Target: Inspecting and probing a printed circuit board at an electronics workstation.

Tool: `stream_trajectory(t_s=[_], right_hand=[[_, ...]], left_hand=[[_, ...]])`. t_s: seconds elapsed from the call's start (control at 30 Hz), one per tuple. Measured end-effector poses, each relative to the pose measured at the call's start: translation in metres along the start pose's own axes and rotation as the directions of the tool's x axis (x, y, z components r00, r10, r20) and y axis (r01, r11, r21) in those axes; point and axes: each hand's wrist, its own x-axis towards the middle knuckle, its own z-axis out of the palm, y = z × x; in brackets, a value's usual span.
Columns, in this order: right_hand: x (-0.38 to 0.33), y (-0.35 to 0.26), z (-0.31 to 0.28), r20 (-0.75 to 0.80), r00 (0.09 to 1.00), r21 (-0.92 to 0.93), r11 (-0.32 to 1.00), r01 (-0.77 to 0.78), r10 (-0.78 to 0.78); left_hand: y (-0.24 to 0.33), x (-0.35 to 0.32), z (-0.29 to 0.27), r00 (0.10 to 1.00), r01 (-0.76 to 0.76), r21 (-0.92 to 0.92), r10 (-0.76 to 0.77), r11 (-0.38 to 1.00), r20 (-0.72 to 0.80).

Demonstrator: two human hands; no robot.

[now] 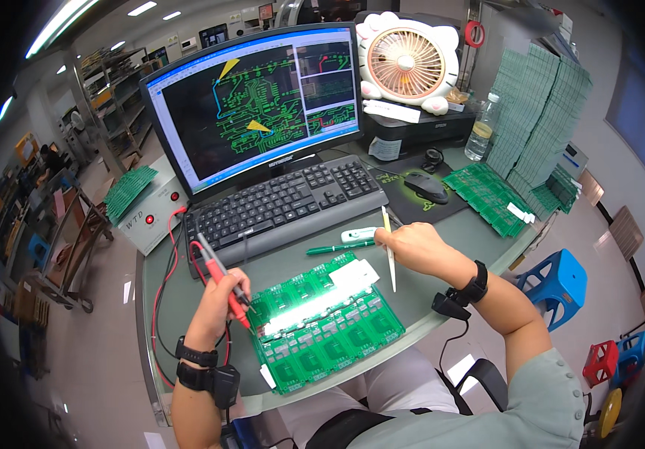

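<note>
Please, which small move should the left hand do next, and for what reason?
Probably, the left hand should set the tip of the red probe gently onto the circuit board. It holds this probe pointing down at the board's left edge; whether the tip touches, I cannot tell.

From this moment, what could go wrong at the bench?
The probes held in the left hand have their tips close together at the circuit board, so a slip might touch the wrong spot.

The red cable loops down the table's left side beside that forearm and could snag on the wrist straps.

The board lies close to the table's near edge, so a bump could push it over.
</note>
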Motion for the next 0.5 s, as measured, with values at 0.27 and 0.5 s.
stream_trajectory(t_s=[0.27, 0.5], right_hand=[[-0.007, -0.007, -0.069, -0.192, 0.981, 0.508, 0.856, 0.095, 0.005], [-0.06, -0.005, -0.172, -0.672, 0.726, 0.244, 0.882, 0.402, -0.146]], left_hand=[[-0.013, 0.006, -0.001, 0.996, 0.075, -0.017, -0.074, 0.997, 0.046], [-0.011, 0.007, -0.001, 0.995, 0.087, -0.031, -0.085, 0.996, 0.052]])
